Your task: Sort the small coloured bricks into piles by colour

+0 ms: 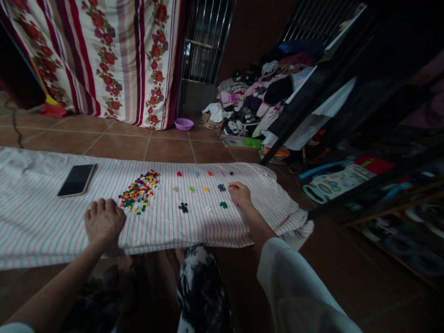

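Terracotta floor tiles (118, 147) lie beneath a white cloth striped in pink and green (41, 222), spread across the view. On it sits a heaped pile of small multicoloured plastic bricks (139, 191), with small sorted pieces (191, 189) set out in loose groups to its right, including a dark green brick (224, 205). The person's left hand (104, 221) is curled closed, knuckles up, just beside the pile. The right hand (239, 194) has its fingers drawn narrow, near the dark green brick; whether they hold a piece cannot be told. A black smartphone (77, 180) lies further left on the cloth.

Dim indoor light, no glare, fisheye bend at edges, small bricks (139, 192) slightly soft, shelves (388, 226) on R murky.
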### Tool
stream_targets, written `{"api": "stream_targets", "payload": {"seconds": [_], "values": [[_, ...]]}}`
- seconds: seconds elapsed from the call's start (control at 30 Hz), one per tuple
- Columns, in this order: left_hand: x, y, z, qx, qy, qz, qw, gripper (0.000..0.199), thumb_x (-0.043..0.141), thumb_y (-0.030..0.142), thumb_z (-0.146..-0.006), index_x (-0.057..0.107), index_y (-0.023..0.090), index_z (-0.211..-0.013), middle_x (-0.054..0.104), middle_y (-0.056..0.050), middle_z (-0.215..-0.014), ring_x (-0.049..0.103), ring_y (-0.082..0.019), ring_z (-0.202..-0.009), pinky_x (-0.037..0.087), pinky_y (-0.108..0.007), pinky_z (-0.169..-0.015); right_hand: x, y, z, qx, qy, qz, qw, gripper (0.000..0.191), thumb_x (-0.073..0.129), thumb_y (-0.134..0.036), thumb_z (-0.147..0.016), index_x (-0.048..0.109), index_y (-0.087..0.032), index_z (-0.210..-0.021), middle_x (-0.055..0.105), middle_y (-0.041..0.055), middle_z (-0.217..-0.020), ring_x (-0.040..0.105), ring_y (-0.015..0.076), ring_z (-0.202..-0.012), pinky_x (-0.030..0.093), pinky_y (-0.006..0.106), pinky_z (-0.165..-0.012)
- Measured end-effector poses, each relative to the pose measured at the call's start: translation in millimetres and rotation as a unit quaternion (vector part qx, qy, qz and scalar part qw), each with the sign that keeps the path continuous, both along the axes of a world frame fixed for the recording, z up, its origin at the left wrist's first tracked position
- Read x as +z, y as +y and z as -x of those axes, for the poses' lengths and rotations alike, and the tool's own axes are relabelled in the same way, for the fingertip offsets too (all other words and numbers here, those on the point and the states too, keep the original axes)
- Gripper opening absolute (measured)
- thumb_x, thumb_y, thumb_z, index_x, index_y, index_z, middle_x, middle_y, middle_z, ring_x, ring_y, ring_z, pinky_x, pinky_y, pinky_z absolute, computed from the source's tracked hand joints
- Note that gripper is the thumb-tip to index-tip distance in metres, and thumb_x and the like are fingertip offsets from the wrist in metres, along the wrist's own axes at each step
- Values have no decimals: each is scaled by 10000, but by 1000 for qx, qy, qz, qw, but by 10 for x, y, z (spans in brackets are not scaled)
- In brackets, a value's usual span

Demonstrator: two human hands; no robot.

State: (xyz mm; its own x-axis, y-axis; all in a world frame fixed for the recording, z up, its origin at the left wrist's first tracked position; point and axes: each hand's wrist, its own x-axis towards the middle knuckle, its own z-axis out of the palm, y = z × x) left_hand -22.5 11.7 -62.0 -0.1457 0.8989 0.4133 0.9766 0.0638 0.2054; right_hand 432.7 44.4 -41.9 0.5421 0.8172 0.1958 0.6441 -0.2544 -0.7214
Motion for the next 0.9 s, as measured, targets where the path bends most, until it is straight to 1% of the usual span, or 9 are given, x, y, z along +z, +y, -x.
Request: {"api": "stream_targets", "payload": {"seconds": [0.17, 0.27, 0.37, 0.47, 0.67, 0.9], "values": [[16, 9, -20, 18, 28, 20, 999, 295, 353, 275, -880, 606, 153, -970, 623, -202, -1060, 524, -372, -1107, 389, -505, -907, -71, 154, -61, 3, -3, 49, 999, 272, 573, -79, -725, 759, -172, -900, 766, 60, -921, 698, 164, -884, 502, 262, -880], [29, 13, -40, 34, 57, 48, 997, 330, 315, 262, -906, 607, 131, -987, 619, -200, -1085, 522, -354, -1121, 391, -467, -910, -115, 234, -53, 12, -27, 82, 996, 320, 550, -57, -751, 773, -179, -946, 770, 67, -989, 704, 161, -940, 498, 247, -903], [35, 16, -51, 42, 72, 51, 995, 329, 316, 265, -915, 608, 133, -992, 623, -189, -1085, 523, -346, -1124, 393, -449, -909, -165, 280, -44, 24, -57, 112, 992, 369, 513, -34, -765, 782, -178, -973, 767, 77, -1038, 699, 176, -1006, 492, 255, -935], [29, 22, -54, 45, 74, 47, 995, 309, 340, 262, -902, 609, 141, -996, 629, -181, -1089, 527, -348, -1122, 399, -449, -907, -222, 298, -46, 37, -65, 108, 991, 386, 499, -32, -777, 785, -185, -986, 767, 77, -1045, 696, 181, -1023, 484, 263, -954], [5, 39, -40, 41, 49, 34, 997, 293, 385, 264, -878, 624, 143, -998, 629, -193, -1099, 528, -355, -1137, 408, -469, -902, -321, 303, -70, 35, -44, 81, 995, 396, 496, -46, -768, 774, -189, -1010, 771, 64, -983, 711, 179, -963, 506, 282, -923], [-72, 91, 11, 52, 72, 46, 995, 298, 368, 278, -888, 612, 136, -982, 625, -176, -1096, 531, -336, -1146, 408, -449, -918, -357, 319, -73, 39, -44, 72, 996, 414, 479, -56, -751, 768, -190, -1016, 771, 78, -1000, 706, 185, -980, 514, 291, -927]]}}
